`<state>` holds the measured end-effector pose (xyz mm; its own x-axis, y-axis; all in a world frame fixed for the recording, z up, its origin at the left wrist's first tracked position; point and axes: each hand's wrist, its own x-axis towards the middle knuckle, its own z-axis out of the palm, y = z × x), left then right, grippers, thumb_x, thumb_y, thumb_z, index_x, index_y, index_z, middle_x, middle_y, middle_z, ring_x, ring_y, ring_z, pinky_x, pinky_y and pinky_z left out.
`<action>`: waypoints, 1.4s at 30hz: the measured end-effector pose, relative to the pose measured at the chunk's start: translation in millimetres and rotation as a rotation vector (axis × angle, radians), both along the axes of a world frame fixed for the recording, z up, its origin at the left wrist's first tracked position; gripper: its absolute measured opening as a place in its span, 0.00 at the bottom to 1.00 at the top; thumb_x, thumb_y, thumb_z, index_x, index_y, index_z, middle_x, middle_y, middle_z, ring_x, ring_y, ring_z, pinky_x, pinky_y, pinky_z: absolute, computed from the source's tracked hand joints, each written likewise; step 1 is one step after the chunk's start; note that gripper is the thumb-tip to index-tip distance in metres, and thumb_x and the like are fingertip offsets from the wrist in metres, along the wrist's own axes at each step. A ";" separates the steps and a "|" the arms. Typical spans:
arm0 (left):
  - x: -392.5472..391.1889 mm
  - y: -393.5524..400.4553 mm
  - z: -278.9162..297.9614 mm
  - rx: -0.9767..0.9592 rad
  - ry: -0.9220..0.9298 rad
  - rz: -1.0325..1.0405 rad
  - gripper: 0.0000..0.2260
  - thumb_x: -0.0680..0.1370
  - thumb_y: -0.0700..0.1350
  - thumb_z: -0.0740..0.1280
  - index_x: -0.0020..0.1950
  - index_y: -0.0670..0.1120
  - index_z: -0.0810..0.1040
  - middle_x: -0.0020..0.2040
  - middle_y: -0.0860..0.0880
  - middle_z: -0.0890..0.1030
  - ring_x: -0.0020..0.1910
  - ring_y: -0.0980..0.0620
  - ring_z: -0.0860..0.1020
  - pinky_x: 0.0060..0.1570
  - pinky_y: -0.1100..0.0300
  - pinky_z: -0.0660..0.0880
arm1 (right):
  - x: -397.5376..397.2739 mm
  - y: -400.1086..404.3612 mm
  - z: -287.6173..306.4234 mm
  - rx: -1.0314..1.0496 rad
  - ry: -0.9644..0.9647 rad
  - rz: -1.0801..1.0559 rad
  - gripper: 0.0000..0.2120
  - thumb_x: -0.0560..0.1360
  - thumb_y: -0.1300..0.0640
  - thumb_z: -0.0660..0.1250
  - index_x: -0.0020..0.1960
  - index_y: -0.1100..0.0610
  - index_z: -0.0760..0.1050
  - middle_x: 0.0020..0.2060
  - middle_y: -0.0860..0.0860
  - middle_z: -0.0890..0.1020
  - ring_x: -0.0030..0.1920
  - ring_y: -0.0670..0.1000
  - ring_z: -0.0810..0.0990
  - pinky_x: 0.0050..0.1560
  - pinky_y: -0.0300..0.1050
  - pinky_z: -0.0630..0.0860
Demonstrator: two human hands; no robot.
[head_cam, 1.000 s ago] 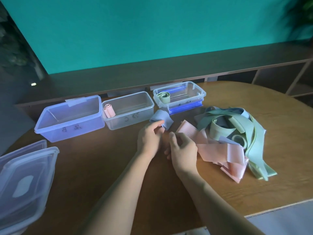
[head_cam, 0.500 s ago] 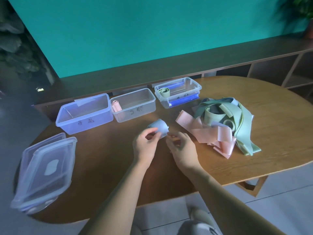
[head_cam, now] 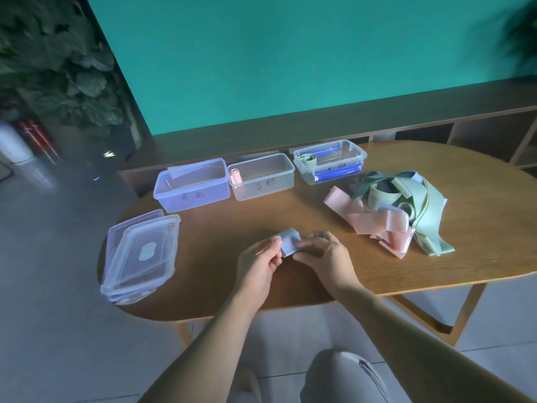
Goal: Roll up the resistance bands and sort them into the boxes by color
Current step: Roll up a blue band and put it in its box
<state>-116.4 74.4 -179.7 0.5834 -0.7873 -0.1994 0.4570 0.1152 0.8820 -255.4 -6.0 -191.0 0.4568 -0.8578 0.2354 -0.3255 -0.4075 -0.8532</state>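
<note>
A small roll of blue band [head_cam: 289,243] sits between both hands above the table's middle. My left hand [head_cam: 260,264] pinches its left end and my right hand [head_cam: 324,257] pinches its right end. Three boxes stand in a row at the back: a blue-tinted box [head_cam: 192,186] with nothing inside, a clear box [head_cam: 263,177] holding a pink roll [head_cam: 235,176], and a clear box with blue clips [head_cam: 329,161] holding a green roll [head_cam: 308,161]. A tangle of loose pink bands [head_cam: 374,221] and green bands [head_cam: 406,196] lies at the right.
Stacked clear lids [head_cam: 142,254] lie near the table's left edge. The wooden oval table [head_cam: 465,257] ends just in front of my hands. A low shelf unit [head_cam: 436,132] runs behind the boxes. My knee [head_cam: 343,376] shows below the table.
The view has pulled back and up, so the whole table shows. The blue band has come toward me from near the boxes, and both hands now grip it as a tighter roll.
</note>
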 end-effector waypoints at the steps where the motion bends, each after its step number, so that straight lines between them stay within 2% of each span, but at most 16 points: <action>1: -0.5 3.8 2.2 -0.002 0.014 0.000 0.05 0.77 0.33 0.71 0.44 0.39 0.85 0.36 0.44 0.78 0.34 0.53 0.73 0.40 0.62 0.72 | -2.0 1.4 0.1 -0.004 -0.025 -0.008 0.09 0.69 0.57 0.80 0.47 0.46 0.85 0.51 0.44 0.79 0.56 0.48 0.78 0.60 0.39 0.70; 3: -0.8 11.6 9.0 -0.016 0.038 -0.004 0.03 0.77 0.32 0.71 0.46 0.37 0.85 0.37 0.44 0.79 0.34 0.53 0.74 0.40 0.63 0.74 | -4.8 4.9 4.0 -0.009 -0.077 -0.025 0.10 0.70 0.58 0.79 0.43 0.43 0.84 0.49 0.42 0.80 0.53 0.45 0.79 0.54 0.32 0.69; 6: 0.6 20.2 23.2 -0.043 0.048 -0.030 0.05 0.77 0.32 0.71 0.52 0.33 0.83 0.38 0.43 0.78 0.35 0.52 0.75 0.41 0.64 0.76 | -6.7 9.5 18.5 -0.041 -0.108 -0.018 0.13 0.70 0.59 0.79 0.41 0.41 0.83 0.48 0.41 0.80 0.50 0.39 0.79 0.48 0.28 0.68; 13: 2.3 43.5 61.3 -0.090 -0.009 -0.088 0.03 0.77 0.34 0.71 0.46 0.35 0.84 0.38 0.42 0.78 0.36 0.50 0.74 0.42 0.61 0.75 | -11.9 23.9 71.0 -0.116 -0.095 0.059 0.03 0.75 0.59 0.75 0.47 0.52 0.85 0.45 0.45 0.84 0.47 0.36 0.79 0.46 0.26 0.69; 16: 1.8 54.5 77.8 -0.057 -0.172 -0.106 0.06 0.79 0.38 0.70 0.44 0.39 0.83 0.35 0.43 0.76 0.35 0.49 0.73 0.40 0.59 0.72 | -11.5 31.4 99.3 -0.127 -0.093 0.072 0.02 0.77 0.59 0.73 0.48 0.54 0.84 0.45 0.47 0.85 0.45 0.37 0.79 0.44 0.24 0.69; 19: 1.8 63.6 103.5 0.040 -0.485 -0.039 0.14 0.79 0.49 0.72 0.35 0.45 0.78 0.30 0.47 0.73 0.29 0.49 0.68 0.35 0.57 0.66 | -12.3 37.6 131.1 -0.162 -0.100 0.112 0.02 0.77 0.60 0.72 0.49 0.56 0.84 0.44 0.48 0.86 0.43 0.34 0.79 0.45 0.23 0.69; 22: 2.1 72.6 136.0 0.049 -0.606 0.071 0.15 0.80 0.52 0.71 0.36 0.46 0.77 0.27 0.54 0.69 0.27 0.55 0.66 0.31 0.62 0.63 | -14.5 45.7 163.8 -0.189 -0.101 0.166 0.04 0.77 0.62 0.71 0.47 0.54 0.83 0.41 0.46 0.85 0.38 0.33 0.78 0.44 0.27 0.71; 24: 2.7 79.4 155.1 0.001 -0.735 0.084 0.17 0.78 0.55 0.72 0.38 0.42 0.78 0.31 0.53 0.72 0.31 0.56 0.70 0.34 0.65 0.66 | -15.7 50.3 182.0 -0.222 -0.094 0.207 0.05 0.78 0.61 0.71 0.46 0.53 0.82 0.39 0.44 0.85 0.37 0.35 0.78 0.43 0.30 0.72; 26: 2.3 85.5 173.9 -0.046 -0.830 0.049 0.11 0.77 0.52 0.74 0.42 0.45 0.83 0.37 0.55 0.81 0.39 0.57 0.78 0.42 0.67 0.72 | -19.2 58.1 199.8 -0.267 -0.078 0.228 0.04 0.78 0.60 0.71 0.47 0.53 0.83 0.39 0.43 0.84 0.37 0.35 0.79 0.41 0.28 0.71; 28: 1.9 90.1 190.9 -0.083 -0.866 -0.008 0.03 0.75 0.48 0.76 0.46 0.49 0.86 0.42 0.56 0.85 0.43 0.57 0.81 0.46 0.67 0.75 | -22.5 66.6 214.4 -0.294 -0.103 0.230 0.03 0.78 0.58 0.72 0.48 0.54 0.84 0.40 0.44 0.86 0.39 0.37 0.80 0.42 0.30 0.73; 31: -3.0 99.2 212.2 -0.119 -0.930 -0.035 0.03 0.75 0.44 0.76 0.47 0.47 0.86 0.39 0.56 0.84 0.38 0.60 0.79 0.40 0.66 0.73 | -28.8 80.9 235.1 -0.260 -0.196 0.239 0.02 0.78 0.58 0.73 0.48 0.54 0.84 0.41 0.46 0.87 0.37 0.38 0.80 0.41 0.31 0.74; 35: -11.8 114.0 235.8 -0.153 -0.976 -0.032 0.01 0.76 0.42 0.75 0.47 0.45 0.86 0.35 0.58 0.83 0.34 0.61 0.78 0.39 0.67 0.73 | -35.7 92.0 259.1 -0.278 -0.197 0.258 0.01 0.77 0.58 0.73 0.48 0.54 0.84 0.32 0.40 0.83 0.30 0.37 0.77 0.35 0.28 0.69; 37: -12.0 118.5 245.3 -0.157 -0.973 -0.047 0.02 0.76 0.42 0.75 0.47 0.44 0.86 0.34 0.56 0.83 0.34 0.59 0.78 0.40 0.64 0.74 | -38.3 96.5 270.2 -0.284 -0.198 0.277 0.01 0.77 0.57 0.73 0.49 0.54 0.84 0.35 0.40 0.85 0.35 0.39 0.81 0.40 0.33 0.74; 39: -12.3 122.5 253.9 -0.155 -0.949 -0.058 0.02 0.75 0.42 0.76 0.46 0.45 0.86 0.36 0.53 0.84 0.33 0.56 0.77 0.41 0.59 0.75 | -40.4 98.4 278.9 -0.282 -0.208 0.295 0.02 0.76 0.56 0.74 0.49 0.53 0.84 0.40 0.45 0.87 0.43 0.47 0.85 0.47 0.41 0.79; 42: -14.9 128.1 264.9 -0.128 -0.930 -0.058 0.02 0.74 0.43 0.77 0.45 0.47 0.86 0.37 0.50 0.84 0.32 0.54 0.75 0.39 0.55 0.73 | -44.8 103.1 290.7 -0.269 -0.198 0.332 0.02 0.76 0.57 0.74 0.48 0.55 0.84 0.40 0.46 0.87 0.41 0.46 0.84 0.46 0.41 0.79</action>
